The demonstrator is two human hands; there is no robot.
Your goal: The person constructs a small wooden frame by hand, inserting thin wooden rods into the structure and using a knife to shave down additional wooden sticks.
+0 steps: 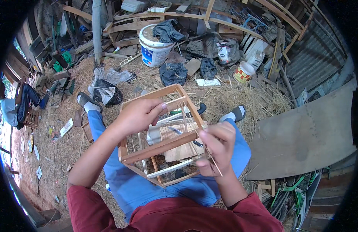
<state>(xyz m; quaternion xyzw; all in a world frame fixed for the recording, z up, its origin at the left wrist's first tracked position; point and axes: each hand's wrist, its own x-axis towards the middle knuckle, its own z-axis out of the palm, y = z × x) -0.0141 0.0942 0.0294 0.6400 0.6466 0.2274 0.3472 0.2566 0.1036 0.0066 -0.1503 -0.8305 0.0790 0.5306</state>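
Note:
A box-shaped wooden frame (148,153), built of slim bars with open sides, rests tilted over my lap. My left hand (138,118) reaches across it, fingers curled at the bar on its far side. Thin sticks (184,116) run through the frame near its right end. At the right corner my right hand (217,149) pinches a thin stick (214,164), which points down toward me. Beneath the frame, partly hidden by its bars, lie a pale board (179,153) and a black-handled knife (198,143).
Straw covers the ground (260,104). Ahead stand a large white bucket (154,48) and a smaller tub (244,72), with black bags (173,73) nearby. A large flat sheet (303,135) lies right. At far left sits another person (12,108).

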